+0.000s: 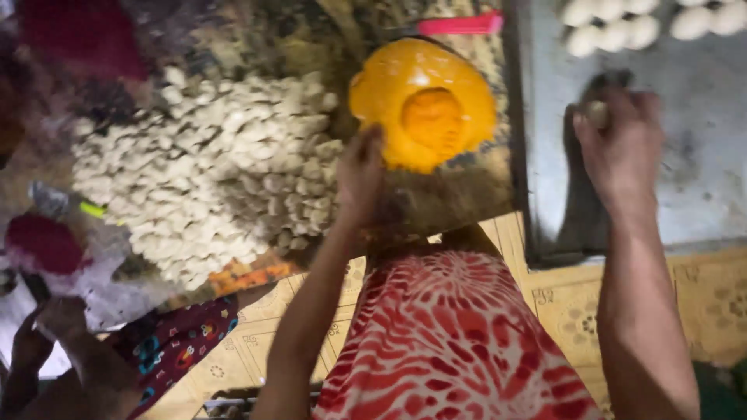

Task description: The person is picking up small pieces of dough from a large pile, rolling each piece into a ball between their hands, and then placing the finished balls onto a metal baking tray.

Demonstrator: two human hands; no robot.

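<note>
My left hand [359, 175] reaches forward and touches the near rim of an orange bowl [424, 105] that holds orange paste. My right hand [618, 144] is over a grey metal tray [700, 179], fingers curled around a small pale dough ball [597, 113]. A large heap of small pale dough pieces [222, 167] lies to the left of the bowl. Finished pale balls [615, 27] sit in rows at the tray's far edge. The picture is blurred by motion.
A pink handle [459, 25] lies beyond the bowl. My red and white patterned clothing [443, 334] fills the lower middle. Another person's hands [47, 342] work at the lower left near a dark red lump [43, 243] on plastic. Patterned yellow floor [708, 303] shows at the right.
</note>
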